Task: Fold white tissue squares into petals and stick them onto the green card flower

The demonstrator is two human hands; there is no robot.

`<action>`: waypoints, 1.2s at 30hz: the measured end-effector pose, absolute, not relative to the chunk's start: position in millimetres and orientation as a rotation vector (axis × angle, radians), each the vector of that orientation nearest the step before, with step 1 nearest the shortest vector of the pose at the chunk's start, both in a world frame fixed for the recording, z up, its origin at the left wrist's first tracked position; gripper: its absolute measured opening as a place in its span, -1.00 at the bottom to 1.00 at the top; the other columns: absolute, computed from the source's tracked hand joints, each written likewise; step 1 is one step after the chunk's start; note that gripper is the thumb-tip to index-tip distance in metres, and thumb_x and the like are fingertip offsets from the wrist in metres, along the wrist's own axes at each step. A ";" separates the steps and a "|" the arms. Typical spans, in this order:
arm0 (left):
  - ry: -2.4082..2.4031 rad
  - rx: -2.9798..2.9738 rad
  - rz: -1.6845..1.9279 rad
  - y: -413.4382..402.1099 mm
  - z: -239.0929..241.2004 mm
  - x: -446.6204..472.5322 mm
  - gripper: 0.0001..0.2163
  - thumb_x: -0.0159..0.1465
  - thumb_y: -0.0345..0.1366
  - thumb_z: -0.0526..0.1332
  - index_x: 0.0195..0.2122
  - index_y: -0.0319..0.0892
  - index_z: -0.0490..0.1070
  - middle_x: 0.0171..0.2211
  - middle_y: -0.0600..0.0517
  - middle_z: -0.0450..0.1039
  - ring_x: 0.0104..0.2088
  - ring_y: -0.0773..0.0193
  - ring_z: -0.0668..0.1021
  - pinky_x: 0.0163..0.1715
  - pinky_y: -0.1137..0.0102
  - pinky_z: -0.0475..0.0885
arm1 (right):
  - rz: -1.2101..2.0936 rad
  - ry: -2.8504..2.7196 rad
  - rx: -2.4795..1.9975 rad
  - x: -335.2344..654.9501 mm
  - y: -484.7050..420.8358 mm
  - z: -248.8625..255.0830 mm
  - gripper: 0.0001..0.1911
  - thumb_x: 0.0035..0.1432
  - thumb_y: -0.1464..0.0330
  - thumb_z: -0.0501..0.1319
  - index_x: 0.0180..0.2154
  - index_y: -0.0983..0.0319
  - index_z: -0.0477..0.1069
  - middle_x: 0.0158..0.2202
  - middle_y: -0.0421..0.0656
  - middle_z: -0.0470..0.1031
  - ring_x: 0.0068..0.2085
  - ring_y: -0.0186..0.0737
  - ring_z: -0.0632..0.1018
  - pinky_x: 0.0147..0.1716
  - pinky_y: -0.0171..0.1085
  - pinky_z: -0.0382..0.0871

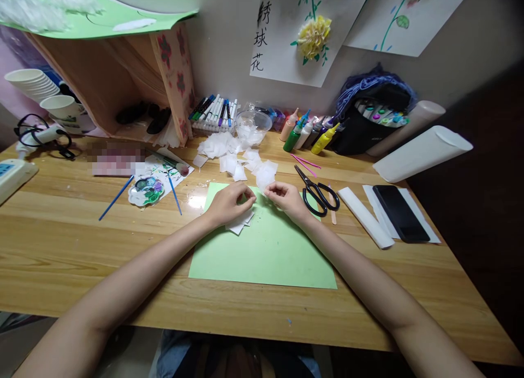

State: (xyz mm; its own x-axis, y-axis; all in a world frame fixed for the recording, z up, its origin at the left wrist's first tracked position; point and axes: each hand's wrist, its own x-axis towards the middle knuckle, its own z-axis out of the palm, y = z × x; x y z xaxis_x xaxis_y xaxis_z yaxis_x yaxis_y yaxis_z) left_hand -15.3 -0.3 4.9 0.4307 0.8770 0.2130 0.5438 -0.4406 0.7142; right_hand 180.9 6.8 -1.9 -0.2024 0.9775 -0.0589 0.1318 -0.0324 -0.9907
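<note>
Over the green sheet (262,252), my left hand (229,204) is closed, thumb and fingers drawn together. Whatever lies in that pinch is too small to make out. White paper squares (237,225) stick out on the sheet just below this hand. My right hand (289,202) pinches the lower edge of a thin, translucent white paper piece (266,174) at the sheet's far edge. More white pieces (221,145) lie heaped behind both hands. Close to my right wrist rest black-handled scissors (317,192), partly over a wooden stick (333,208).
Paintbrushes (117,198) and a paint-stained palette (146,191) lie left. Markers (215,111), a clear bowl (254,128) and paint bottles (303,133) line the wall. To the right are a folded white strip (365,218), a phone (401,213) and a white roll (423,153).
</note>
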 end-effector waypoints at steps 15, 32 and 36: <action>1.063 1.938 0.847 2.1 3.5 -13.9 -0.82 0.16 -0.19 0.23 -0.39 -0.22 0.40 -0.51 0.11 0.34 -0.52 0.42 0.34 -0.51 0.50 0.22 | 1.173 -1.493 -1.169 171.3 -5.5 -9.1 -0.74 -0.04 0.18 0.32 -0.45 0.26 0.42 -0.49 -0.22 0.35 -0.47 -0.36 0.32 -0.47 -0.33 0.22; 1.058 1.946 0.866 3.0 4.3 -13.3 -0.93 0.13 -0.34 0.18 -0.44 -0.22 0.36 -0.52 0.12 0.35 -0.54 0.44 0.33 -0.51 0.51 0.23 | 1.087 -1.577 -1.156 170.6 -9.1 -7.2 -0.76 0.01 0.19 0.30 -0.42 0.25 0.43 -0.45 -0.21 0.35 -0.44 -0.35 0.33 -0.44 -0.32 0.24; 1.076 1.975 0.854 1.1 6.4 -13.2 -0.92 0.11 -0.31 0.21 -0.42 -0.22 0.39 -0.50 0.10 0.38 -0.53 0.43 0.35 -0.49 0.50 0.25 | 1.049 -1.573 -1.193 169.9 -9.8 -5.4 -0.73 0.02 0.16 0.29 -0.43 0.25 0.42 -0.45 -0.21 0.33 -0.46 -0.36 0.32 -0.45 -0.32 0.24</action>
